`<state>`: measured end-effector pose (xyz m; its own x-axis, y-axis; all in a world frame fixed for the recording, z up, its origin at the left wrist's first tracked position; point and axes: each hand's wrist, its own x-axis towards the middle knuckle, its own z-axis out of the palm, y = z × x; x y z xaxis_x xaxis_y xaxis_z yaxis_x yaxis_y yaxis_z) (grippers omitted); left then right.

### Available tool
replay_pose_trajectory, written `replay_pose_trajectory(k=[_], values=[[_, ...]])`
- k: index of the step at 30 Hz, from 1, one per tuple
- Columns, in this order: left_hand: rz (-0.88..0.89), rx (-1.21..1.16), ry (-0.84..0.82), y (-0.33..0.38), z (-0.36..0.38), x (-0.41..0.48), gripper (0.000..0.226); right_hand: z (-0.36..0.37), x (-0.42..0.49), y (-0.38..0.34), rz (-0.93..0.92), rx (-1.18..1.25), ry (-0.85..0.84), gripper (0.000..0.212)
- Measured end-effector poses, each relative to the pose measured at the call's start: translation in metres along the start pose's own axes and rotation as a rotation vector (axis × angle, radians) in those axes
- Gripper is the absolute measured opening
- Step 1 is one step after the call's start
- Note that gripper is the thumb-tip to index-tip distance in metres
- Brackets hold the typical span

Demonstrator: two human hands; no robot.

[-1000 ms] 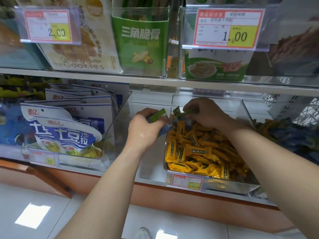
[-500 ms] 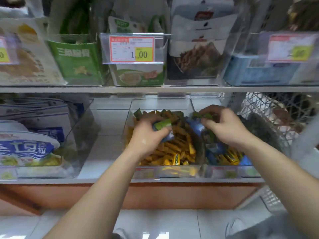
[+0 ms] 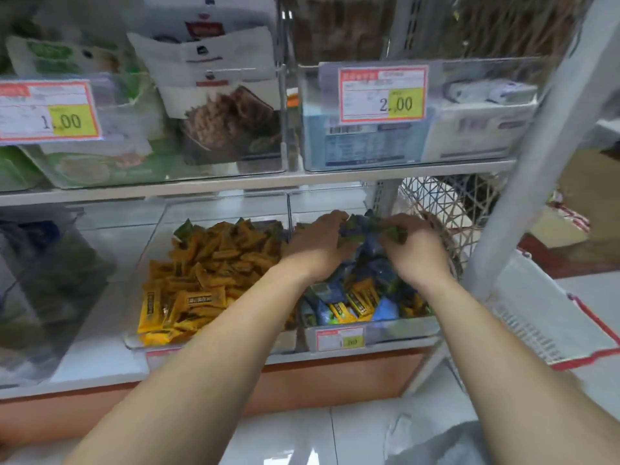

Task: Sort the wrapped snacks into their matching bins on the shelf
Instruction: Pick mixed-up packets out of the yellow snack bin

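head: left hand point(image 3: 317, 248), right hand point(image 3: 414, 255) clutch blurred snacks point(image 3: 364, 228) in bin point(image 3: 402, 327)

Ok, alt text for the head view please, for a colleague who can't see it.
Two bare hands, the left hand and the right hand, each grip green-wrapped snacks over a clear right bin of mixed blue and yellow packs on the lower shelf. The clear left bin beside it holds yellow snacks.

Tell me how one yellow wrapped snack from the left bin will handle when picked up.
Probably light: the yellow wrapped snacks are small flat bars heaped loosely in the clear bin. The glossy wrapper looks slippery, so pinch firmly. Flat sides suggest it won't roll, though neighbours may slide off the heap.
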<state>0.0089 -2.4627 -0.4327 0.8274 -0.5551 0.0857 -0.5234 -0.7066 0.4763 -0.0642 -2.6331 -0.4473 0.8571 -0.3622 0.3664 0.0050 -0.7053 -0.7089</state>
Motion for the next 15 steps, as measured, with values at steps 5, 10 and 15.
replay_pose_trajectory(k=[5,10,15], values=[[0.021,0.252,0.122,-0.008,-0.016,-0.013,0.066,-0.001,0.007,-0.006,-0.058,-0.415,-0.084,0.024],[-0.049,0.168,0.248,-0.057,-0.053,-0.073,0.035,-0.001,-0.003,-0.039,-0.103,-0.283,-0.114,0.031],[-0.215,0.162,0.417,-0.132,-0.092,-0.132,0.04,0.048,-0.021,-0.096,-0.221,-0.194,-0.255,0.028]])
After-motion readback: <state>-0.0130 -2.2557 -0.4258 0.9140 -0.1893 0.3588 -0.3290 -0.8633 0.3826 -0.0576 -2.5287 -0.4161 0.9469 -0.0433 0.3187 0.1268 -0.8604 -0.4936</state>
